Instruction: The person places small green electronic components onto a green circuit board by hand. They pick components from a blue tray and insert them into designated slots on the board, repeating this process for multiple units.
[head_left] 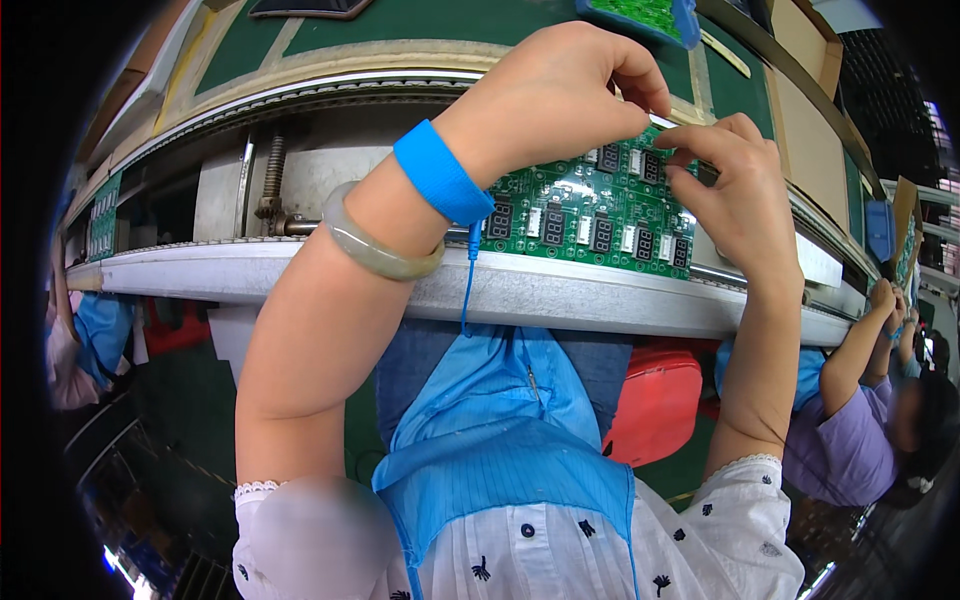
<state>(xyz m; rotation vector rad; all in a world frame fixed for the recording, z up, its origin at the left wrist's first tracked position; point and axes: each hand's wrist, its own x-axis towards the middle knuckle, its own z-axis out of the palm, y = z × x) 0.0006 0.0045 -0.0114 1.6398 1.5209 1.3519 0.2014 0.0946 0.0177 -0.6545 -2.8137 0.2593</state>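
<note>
A green circuit board panel [570,205] lies across the rails, carrying several dark digit displays [553,226] and small white connectors [584,230]. My left hand [575,90] reaches over its far edge, fingers curled and closed near the thumb. From the right, my right hand [735,170] bends over the panel's right end, thumb and fingers drawn together close to the left fingertips. Whatever either hand pinches is too small or hidden to make out. A blue wrist strap [440,172] with a cord [470,280] and a pale bangle [375,245] circle my left arm.
A metal conveyor rail [580,295] runs along the near side. At the far side stands a blue bin [655,22] of small green parts. Another green board [103,215] sits far left. At right a person in purple [850,440] works; a red stool [655,400] stands below.
</note>
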